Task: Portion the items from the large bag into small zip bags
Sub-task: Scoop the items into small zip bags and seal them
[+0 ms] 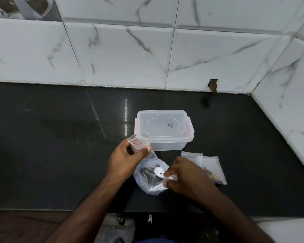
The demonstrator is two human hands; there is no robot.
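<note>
Currently, the left hand is gripping the large bag by its neck; the right hand is pinching its side. Keep the mouth upright.

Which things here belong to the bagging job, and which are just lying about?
In the job: large bag, left hand, right hand, small zip bags.
Lying about: lidded box, counter.

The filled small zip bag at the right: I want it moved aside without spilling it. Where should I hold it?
Probably pinch the filled small zip bag at its far edge, coming from above and behind. It lies flat on the counter, its dark contents sit near the edge closest to the person, and the right hand crowds its near left.
</note>
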